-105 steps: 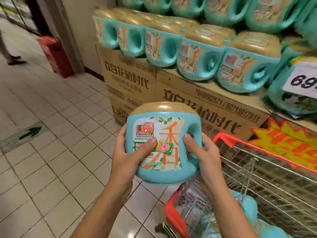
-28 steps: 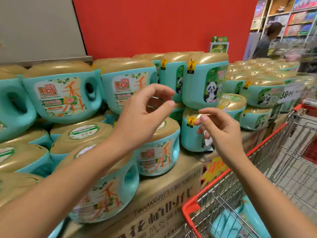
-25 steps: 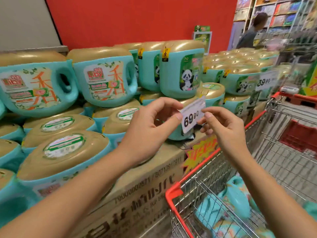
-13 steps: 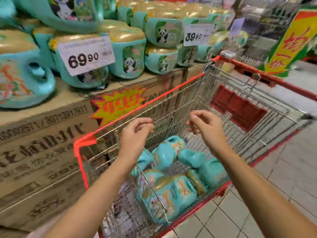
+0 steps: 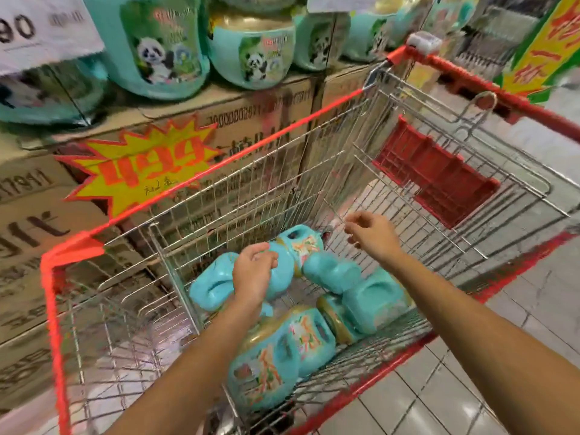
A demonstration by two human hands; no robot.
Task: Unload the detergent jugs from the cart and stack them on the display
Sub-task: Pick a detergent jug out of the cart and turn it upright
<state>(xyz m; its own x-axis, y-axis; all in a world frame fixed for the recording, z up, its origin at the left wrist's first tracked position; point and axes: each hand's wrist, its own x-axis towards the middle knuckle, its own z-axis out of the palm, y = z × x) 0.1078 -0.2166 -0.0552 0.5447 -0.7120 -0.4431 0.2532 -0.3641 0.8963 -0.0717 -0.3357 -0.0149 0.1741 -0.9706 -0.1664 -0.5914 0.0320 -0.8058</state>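
One white price card (image 5: 40, 29) is hung at the upper left, in front of teal plastic panda-label jugs (image 5: 163, 48) stood on brown cardboard cartons (image 5: 28, 255). A yellow and red starburst sign (image 5: 141, 164) is fixed to the cartons. A red-rimmed wire shopping cart (image 5: 51, 309) is parked alongside. Several teal detergent jugs with gold caps (image 5: 282, 356) are laid on their sides in its bottom. The left hand (image 5: 252, 274) is held over them, fingers loosely curled, nothing enclosed. The right hand (image 5: 372, 235) is held further right, fingers loosely bent, nothing grasped. A red plastic seat flap (image 5: 433, 174) is mounted inside the cart.
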